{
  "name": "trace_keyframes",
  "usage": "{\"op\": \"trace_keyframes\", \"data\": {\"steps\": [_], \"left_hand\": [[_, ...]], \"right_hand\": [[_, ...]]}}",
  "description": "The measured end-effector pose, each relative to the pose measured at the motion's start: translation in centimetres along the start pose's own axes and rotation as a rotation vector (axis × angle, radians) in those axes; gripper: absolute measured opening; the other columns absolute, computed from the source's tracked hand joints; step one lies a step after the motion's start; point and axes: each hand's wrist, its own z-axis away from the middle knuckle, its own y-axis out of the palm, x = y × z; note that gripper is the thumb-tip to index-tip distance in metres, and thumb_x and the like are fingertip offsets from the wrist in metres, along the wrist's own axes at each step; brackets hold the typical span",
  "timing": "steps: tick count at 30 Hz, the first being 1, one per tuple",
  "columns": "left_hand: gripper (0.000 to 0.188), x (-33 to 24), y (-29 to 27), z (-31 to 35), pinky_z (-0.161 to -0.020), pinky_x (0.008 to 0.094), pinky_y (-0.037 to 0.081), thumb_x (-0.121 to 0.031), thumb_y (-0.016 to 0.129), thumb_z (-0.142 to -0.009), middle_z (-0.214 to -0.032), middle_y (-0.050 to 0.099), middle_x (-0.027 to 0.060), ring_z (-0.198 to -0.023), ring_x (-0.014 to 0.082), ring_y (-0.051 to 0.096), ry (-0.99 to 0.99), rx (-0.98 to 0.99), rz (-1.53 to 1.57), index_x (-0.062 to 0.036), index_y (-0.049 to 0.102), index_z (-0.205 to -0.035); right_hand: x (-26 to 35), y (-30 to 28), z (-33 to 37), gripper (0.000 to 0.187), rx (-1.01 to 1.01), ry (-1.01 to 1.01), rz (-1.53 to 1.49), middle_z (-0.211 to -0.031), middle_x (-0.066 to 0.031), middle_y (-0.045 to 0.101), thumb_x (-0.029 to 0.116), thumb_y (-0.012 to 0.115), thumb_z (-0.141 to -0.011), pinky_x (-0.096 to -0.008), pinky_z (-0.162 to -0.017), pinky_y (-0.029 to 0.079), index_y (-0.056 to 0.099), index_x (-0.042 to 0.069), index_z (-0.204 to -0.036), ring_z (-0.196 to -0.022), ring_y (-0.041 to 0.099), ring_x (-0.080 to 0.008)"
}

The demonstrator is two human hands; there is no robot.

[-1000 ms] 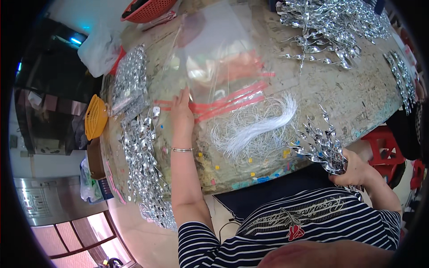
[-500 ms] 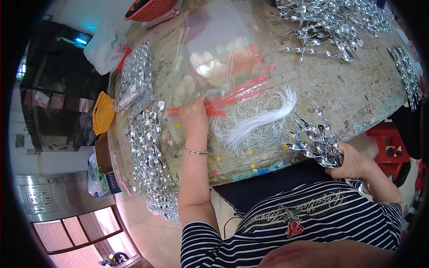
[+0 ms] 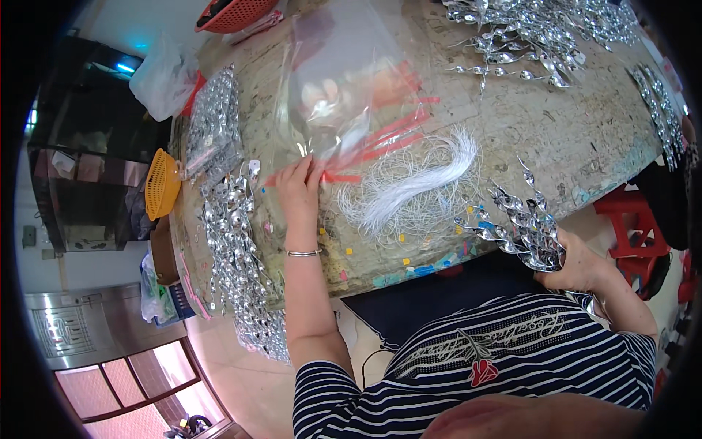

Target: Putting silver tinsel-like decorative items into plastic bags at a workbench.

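Note:
My left hand (image 3: pixel 297 192) lies on the near edge of a stack of clear plastic bags (image 3: pixel 340 51) with red strips along their openings. Its fingers are stretched out and slightly apart, touching the film. Low at the right, my right hand (image 3: pixel 578 265) is closed round the lower end of a bunch of shiny silver twisted strips (image 3: pixel 528 233), which fan out over the table edge. Between the hands, a hank of white thread (image 3: pixel 420 189) lies on the table, with loose tangled strands around it.
More silver twisted strips (image 3: pixel 232 241) hang over the table's left edge, below a packed clear bag of them (image 3: pixel 213 121). Another heap (image 3: pixel 541 36) lies far right. A yellow basket (image 3: pixel 162 184), a red basket (image 3: pixel 238 14) and a red stool (image 3: pixel 630 227) surround the worn table (image 3: pixel 504 139).
My left hand has moved slightly left and its fingers have stretched out over the bags. The red-striped bag edges have shifted and spread apart. My right hand keeps the silver bunch nearly still.

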Motion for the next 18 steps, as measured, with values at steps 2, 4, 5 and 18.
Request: {"op": "trace_keyframes", "data": {"steps": [2,4,5,18], "left_hand": [[0.025,0.0,-0.1,-0.4,-0.093,0.0427,0.043,-0.018,0.072,-0.08,-0.098,0.067,0.013,-0.095,0.0321,0.058,-0.035,0.016,0.052,-0.0056,0.071,-0.101],[0.016,-0.1,-0.2,-0.4,-0.086,0.0406,0.045,-0.017,0.073,-0.079,-0.087,0.067,0.011,-0.088,0.0311,0.059,-0.088,-0.013,0.047,-0.0061,0.071,-0.091],[0.016,-0.4,-0.3,-0.4,-0.086,0.0406,0.045,-0.017,0.073,-0.079,-0.087,0.067,0.011,-0.088,0.0311,0.059,-0.093,-0.012,0.05,-0.0061,0.071,-0.091],[0.017,-8.0,-3.6,-1.5,-0.065,0.0312,0.05,-0.015,0.07,-0.081,-0.078,0.069,0.01,-0.069,0.0175,0.064,-0.369,0.081,0.501,0.0007,0.071,-0.088]], "right_hand": [[0.2,0.1,-0.5,0.058,0.002,-0.016,0.015,-0.093,-0.0001,0.063,0.007,0.076,-0.066,-0.0245,-0.078,0.046,0.056,0.004,-0.121,-0.084,0.056,-0.0076],[0.6,0.4,-0.5,0.058,0.008,0.003,0.053,-0.093,-0.0001,0.063,0.007,0.076,-0.066,-0.0243,-0.078,0.046,0.055,0.003,-0.121,-0.083,0.056,-0.0077],[0.7,0.5,-0.5,0.058,0.009,0.008,0.058,-0.093,-0.0001,0.063,0.007,0.076,-0.066,-0.0243,-0.078,0.046,0.055,0.003,-0.121,-0.083,0.056,-0.0077],[0.8,1.0,-0.9,0.047,0.035,-0.038,0.135,-0.088,-0.0034,0.065,0.012,0.074,-0.068,-0.0262,-0.075,0.048,0.06,0.002,-0.111,-0.08,0.059,-0.0094]]}}
